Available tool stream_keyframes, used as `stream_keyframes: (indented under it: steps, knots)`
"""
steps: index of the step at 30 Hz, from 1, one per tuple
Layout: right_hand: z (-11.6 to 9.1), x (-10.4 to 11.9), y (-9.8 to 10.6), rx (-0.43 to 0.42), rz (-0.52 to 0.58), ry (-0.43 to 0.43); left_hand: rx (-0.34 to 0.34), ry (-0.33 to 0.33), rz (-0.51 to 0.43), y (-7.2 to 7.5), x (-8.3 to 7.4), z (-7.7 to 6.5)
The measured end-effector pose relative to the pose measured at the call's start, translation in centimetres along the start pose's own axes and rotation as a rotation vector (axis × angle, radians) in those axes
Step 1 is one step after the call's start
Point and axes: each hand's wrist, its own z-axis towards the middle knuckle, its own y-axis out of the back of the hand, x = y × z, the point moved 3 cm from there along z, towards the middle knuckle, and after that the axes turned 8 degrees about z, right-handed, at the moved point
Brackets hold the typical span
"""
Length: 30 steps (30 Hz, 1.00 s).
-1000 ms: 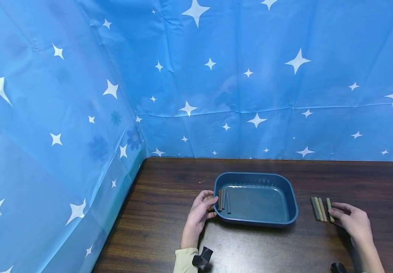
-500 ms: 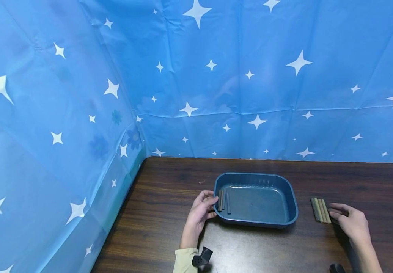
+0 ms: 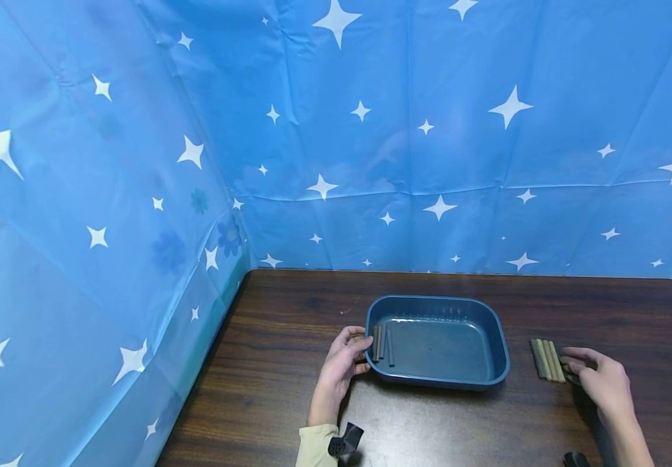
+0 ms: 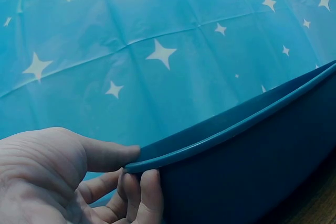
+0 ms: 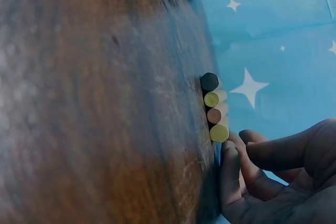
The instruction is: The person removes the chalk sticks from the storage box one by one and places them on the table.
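While the left hand pinches the rim of the blue tray, the right hand has its fingers loosely bent, gripping nothing, at the outer side of four sticks on the table. Step in hand, as judged: squaring the row; the next move would call for a thumb-and-finger pinch. Sticks lie flat, side by side, long axes parallel, running away from the person, far ends canted slightly left.
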Motion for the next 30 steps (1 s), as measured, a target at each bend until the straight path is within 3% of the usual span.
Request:
stream_keyframes:
  steps: [11, 16, 22, 24, 27, 30]
  knots:
    - [-0.5, 1.0, -0.2, -0.01, 0.124, -0.045, 0.004, 0.002, 0.002, 0.1, 0.1, 0.0]
    - [-1.4, 2.6, -0.2, -0.022, 0.042, 0.011, 0.008, -0.005, 0.002, 0.1, 0.1, 0.0]
    - [-2.3, 4.3, -0.4, 0.006, 0.043, 0.076, 0.006, 0.0, -0.003, 0.0, 0.1, 0.0]
    - [-2.2, 4.3, -0.5, 0.034, 0.068, 0.075, 0.006, 0.001, -0.005, 0.1, 0.0, 0.0]
    - [-0.9, 2.2, -1.0, 0.05, 0.111, 0.137, 0.006, -0.001, -0.003, 0.0, 0.0, -0.1]
    - [-1.0, 2.7, -1.2, 0.079, 0.118, 0.138, 0.002, -0.001, 0.0, 0.0, -0.1, -0.1]
